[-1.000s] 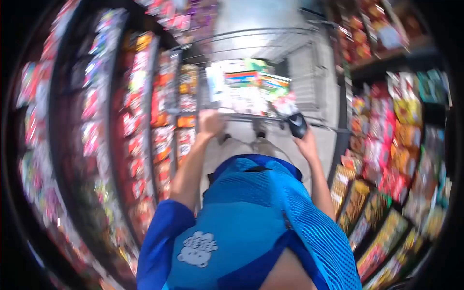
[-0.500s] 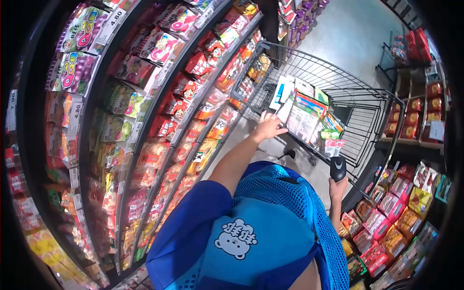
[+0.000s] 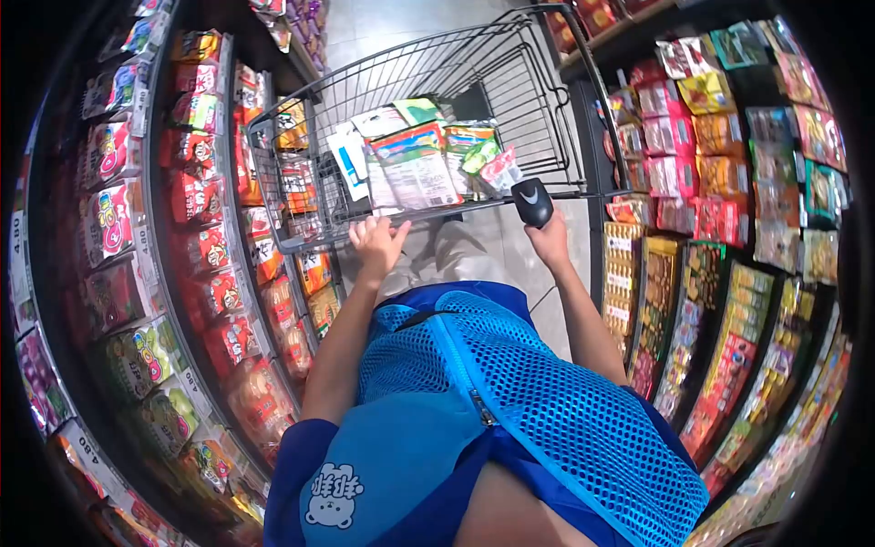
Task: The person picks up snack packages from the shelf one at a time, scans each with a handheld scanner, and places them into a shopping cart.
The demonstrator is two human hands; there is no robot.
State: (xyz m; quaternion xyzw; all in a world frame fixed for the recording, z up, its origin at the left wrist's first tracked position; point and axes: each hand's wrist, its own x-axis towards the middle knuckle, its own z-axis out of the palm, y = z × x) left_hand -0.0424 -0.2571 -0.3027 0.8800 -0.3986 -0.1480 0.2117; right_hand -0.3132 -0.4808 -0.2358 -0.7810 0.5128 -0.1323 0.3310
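A wire shopping cart (image 3: 290, 244) stands right in front of me, its near edge running across the view. My left hand (image 3: 376, 244) rests at that edge on the left, with fingers spread and nothing in them. In my right hand (image 3: 547, 239) is a black handheld scanner (image 3: 532, 201), gripped by its handle and held upright by the cart's near rim. Several items lie in the cart beside it: a large flat plastic packet (image 3: 412, 173), a white and blue packet (image 3: 350, 166), a green packet (image 3: 479, 157) and a pink and white packet (image 3: 500, 170).
Snack shelves line both sides of the aisle, with red candy bags (image 3: 196, 191) on the left and pink packets (image 3: 668, 132) on the right. Price tags run along the left shelf edges. Grey tiled floor (image 3: 360, 20) extends beyond the cart.
My view has turned to the right, so the cart sits squarely ahead and more of the right shelves shows. The left hand stays at the cart's edge; the right still holds the scanner.
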